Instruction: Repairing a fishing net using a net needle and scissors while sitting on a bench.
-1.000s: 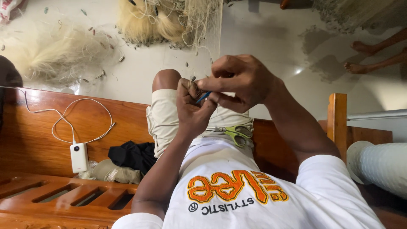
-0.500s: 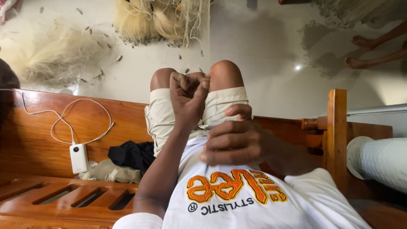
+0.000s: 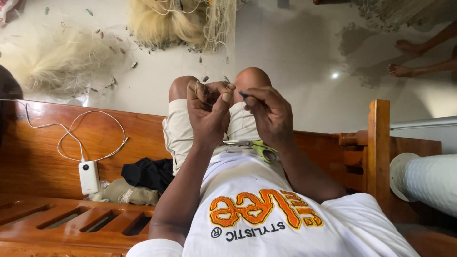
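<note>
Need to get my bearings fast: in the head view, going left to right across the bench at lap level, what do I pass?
White power bank → dark cloth → left hand → right hand → wooden bench post → white roll.

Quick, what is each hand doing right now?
Left hand: closed, pinching fine net threads by the knees.
Right hand: closed on a small dark tool; what kind cannot be told.

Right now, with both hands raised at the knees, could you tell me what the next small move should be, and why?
Probably bring the right hand the last bit toward the left hand. The right holds a small dark tool whose tip points at the thin netting thread pinched in the left fingers, with a narrow gap between them. The green-handled scissors lie untouched on the lap.
</note>
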